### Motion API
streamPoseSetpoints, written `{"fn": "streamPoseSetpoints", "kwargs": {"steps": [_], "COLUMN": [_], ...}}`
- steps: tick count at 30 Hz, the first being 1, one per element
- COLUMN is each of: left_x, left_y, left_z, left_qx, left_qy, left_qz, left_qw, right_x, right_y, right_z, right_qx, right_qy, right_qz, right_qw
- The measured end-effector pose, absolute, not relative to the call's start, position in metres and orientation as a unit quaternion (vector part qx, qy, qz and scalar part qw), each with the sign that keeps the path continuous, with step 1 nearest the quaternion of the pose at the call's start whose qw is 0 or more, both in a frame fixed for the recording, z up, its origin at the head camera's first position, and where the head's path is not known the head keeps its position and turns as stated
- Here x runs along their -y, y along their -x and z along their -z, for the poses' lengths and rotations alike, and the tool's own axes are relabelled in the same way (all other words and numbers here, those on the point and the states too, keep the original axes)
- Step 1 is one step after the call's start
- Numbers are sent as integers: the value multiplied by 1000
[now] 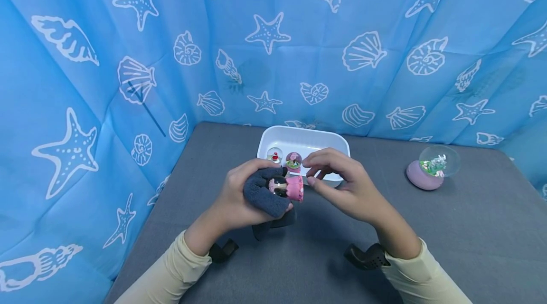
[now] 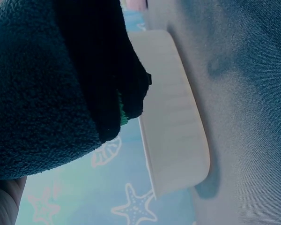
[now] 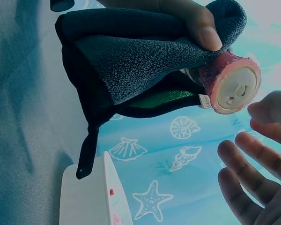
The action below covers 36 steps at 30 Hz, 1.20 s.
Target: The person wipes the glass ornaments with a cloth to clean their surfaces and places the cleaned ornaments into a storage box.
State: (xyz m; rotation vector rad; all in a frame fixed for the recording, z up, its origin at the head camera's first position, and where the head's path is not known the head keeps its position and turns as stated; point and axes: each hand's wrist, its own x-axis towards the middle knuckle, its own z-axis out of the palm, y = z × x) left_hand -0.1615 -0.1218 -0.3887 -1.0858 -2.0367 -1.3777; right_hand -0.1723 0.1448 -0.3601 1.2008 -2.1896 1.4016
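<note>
My left hand (image 1: pixel 241 194) holds a dark grey cloth (image 1: pixel 260 192) wrapped around a small snow globe (image 1: pixel 295 188) with a pink base. The globe lies on its side, its base facing right. In the right wrist view, the left thumb presses the cloth (image 3: pixel 136 70) against the globe, and the pale underside of the base (image 3: pixel 236 90) shows. Just right of the base is my right hand (image 1: pixel 342 185), its fingers loosely bent and apart from the globe. The cloth's green inner side and a black hanging loop (image 3: pixel 88 157) also show in the right wrist view.
Behind the hands stands a white tray (image 1: pixel 307 134) with two small snow globes inside, one with a red figure (image 1: pixel 275 156) and one pink (image 1: pixel 294 160). A larger globe on a mauve base (image 1: pixel 423 175) lies tilted at the right. A blue shell-print curtain (image 1: pixel 299 66) borders the grey table.
</note>
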Motion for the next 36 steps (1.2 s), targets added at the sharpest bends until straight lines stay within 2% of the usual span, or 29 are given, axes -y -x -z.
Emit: {"fn": "streamPoseSetpoints", "kwargs": {"steps": [36], "left_x": [122], "left_y": [162], "left_z": [387], "left_qx": [738], "left_qy": [388], "left_qz": [502], "left_qw": [231], "right_x": [-146], "right_y": [171], "right_z": [360], "right_qx": [770], "right_qy": [-387], "right_qz": [-489], "right_qw": [139]}}
